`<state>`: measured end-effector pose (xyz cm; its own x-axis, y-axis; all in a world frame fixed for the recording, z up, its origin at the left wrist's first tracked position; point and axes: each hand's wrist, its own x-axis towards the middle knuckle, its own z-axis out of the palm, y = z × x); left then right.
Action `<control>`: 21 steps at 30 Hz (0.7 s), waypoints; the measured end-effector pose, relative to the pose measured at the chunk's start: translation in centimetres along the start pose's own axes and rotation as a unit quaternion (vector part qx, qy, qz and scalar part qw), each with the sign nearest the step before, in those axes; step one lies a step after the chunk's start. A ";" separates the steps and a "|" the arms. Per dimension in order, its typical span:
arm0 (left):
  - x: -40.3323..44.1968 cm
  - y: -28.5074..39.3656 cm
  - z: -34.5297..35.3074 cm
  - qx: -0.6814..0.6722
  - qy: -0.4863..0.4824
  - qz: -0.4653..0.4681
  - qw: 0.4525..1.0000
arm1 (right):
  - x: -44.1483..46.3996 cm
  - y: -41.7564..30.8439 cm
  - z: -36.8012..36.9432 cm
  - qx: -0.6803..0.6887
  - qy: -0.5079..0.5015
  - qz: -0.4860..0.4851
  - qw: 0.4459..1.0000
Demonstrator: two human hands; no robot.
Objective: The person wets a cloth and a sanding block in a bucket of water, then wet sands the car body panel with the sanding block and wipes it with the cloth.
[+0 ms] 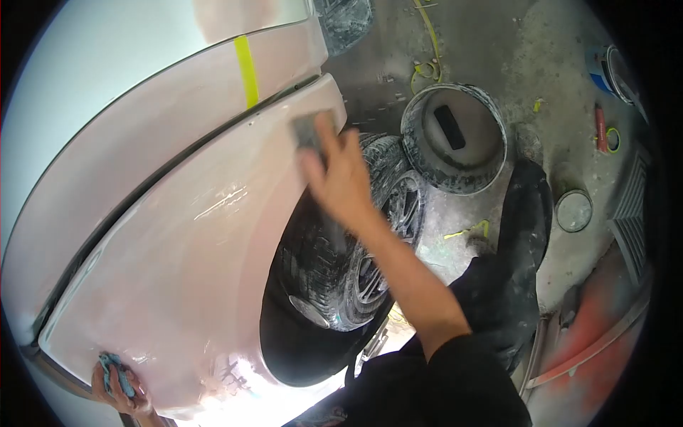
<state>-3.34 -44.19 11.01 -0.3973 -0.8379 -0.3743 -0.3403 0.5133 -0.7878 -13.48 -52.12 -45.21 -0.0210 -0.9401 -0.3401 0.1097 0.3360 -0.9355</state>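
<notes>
My right hand (340,167), blurred by motion, presses a grey sanding pad (307,132) flat against the upper end of the pinkish-white car fender (192,256). Its fingers lie over the pad. Down at the lower left, my left hand (122,391) grips a crumpled blue-grey cloth (116,373) near the fender's edge. Wet, shiny streaks show on the fender's surface. A strip of yellow tape (247,71) crosses the panel beyond the dark gap.
The dusty tire (320,267) sits in the wheel arch below my right arm. A bucket (504,135) with a black block (449,127) inside stands beside it. On the floor are a small can (574,211), tape scraps (469,231) and a red-handled tool (601,128).
</notes>
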 end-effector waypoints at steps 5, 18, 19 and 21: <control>-0.1 -0.5 0.2 -0.006 0.010 0.014 1.000 | 9.3 12.2 3.3 0.072 -0.046 0.138 0.987; -0.2 -0.2 0.2 -0.015 0.012 0.006 1.000 | 8.0 12.2 3.0 0.115 -0.051 0.179 0.976; -0.1 -0.3 0.3 -0.006 0.013 0.016 1.000 | 7.9 12.3 3.0 0.083 -0.030 0.171 0.981; -0.5 -0.5 0.1 -0.007 0.012 0.010 1.000 | 4.8 8.8 1.9 0.046 -0.016 0.141 0.989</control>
<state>-2.88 -44.07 11.52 -0.4248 -0.8231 -0.3769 -0.3441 0.5319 -0.7737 -10.76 -53.81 -54.92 0.0552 -0.8122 -0.5808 0.1974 0.5791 -0.7910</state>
